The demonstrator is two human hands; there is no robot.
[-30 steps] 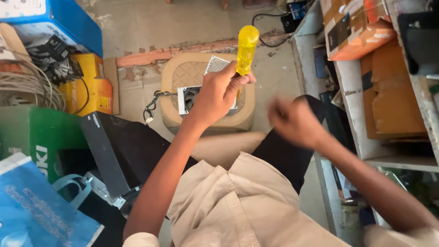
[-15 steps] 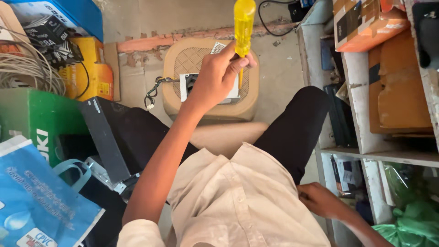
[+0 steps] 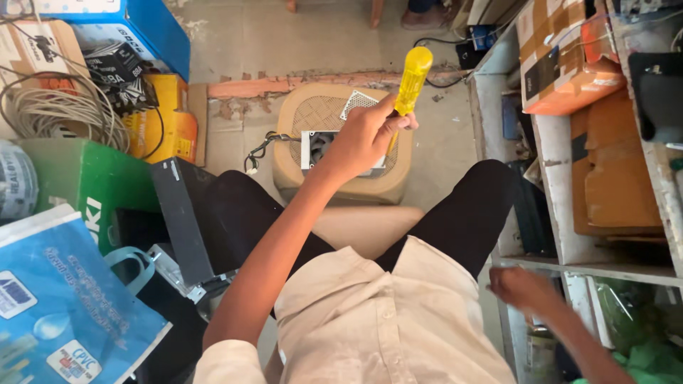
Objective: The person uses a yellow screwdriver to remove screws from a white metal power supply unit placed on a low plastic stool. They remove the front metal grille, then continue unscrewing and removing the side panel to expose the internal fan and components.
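Note:
My left hand (image 3: 361,139) is raised over a round tan stool (image 3: 299,117) and grips a screwdriver with a yellow handle (image 3: 413,78), handle pointing up and away. On the stool lies a grey metal box with a fan (image 3: 318,146), partly hidden by that hand, with a bundle of wires (image 3: 260,151) hanging off its left side. My right hand (image 3: 523,288) is low at the right, beside my hip and next to the lower shelf; it is blurred and I cannot make out its fingers.
A black computer case (image 3: 181,220) leans by my left leg. Left of it are a green box (image 3: 78,178), a blue bag (image 3: 57,306), a yellow box (image 3: 160,124) and coiled cable (image 3: 57,114). Shelves with cardboard boxes (image 3: 569,67) fill the right.
My right hand has dropped from beside the screwdriver down to the lower right by the shelf. The left hand keeps the screwdriver held above the stool.

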